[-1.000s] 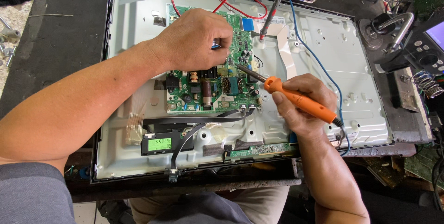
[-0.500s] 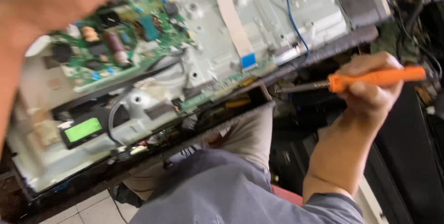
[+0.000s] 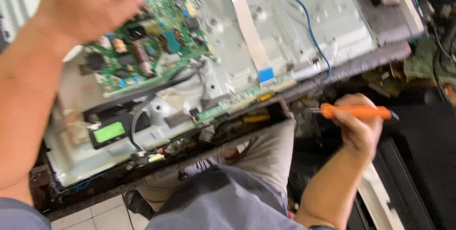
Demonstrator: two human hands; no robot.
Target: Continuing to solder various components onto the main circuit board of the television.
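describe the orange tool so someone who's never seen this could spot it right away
Start at the big opened screen panel with the green circuit board, then drop past its lower right edge. There the right hand grips a screwdriver, held level off the panel. Its bright orange handle is the only orange thing there.

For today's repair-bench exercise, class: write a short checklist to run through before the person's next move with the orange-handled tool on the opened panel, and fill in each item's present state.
1. Right hand has a firm grip on the orange-handled tool: ok.
2. Tool tip clear of the green circuit board: ok, it is held off past the panel edge.
3. Left hand steady on the board: ok, resting at its top.
4. Flat ribbon cable seated in its blue-ended connector: cannot tell, blurred.
5. Blue wire out of the tool's way: ok.
6. Tip type and condition: cannot tell.
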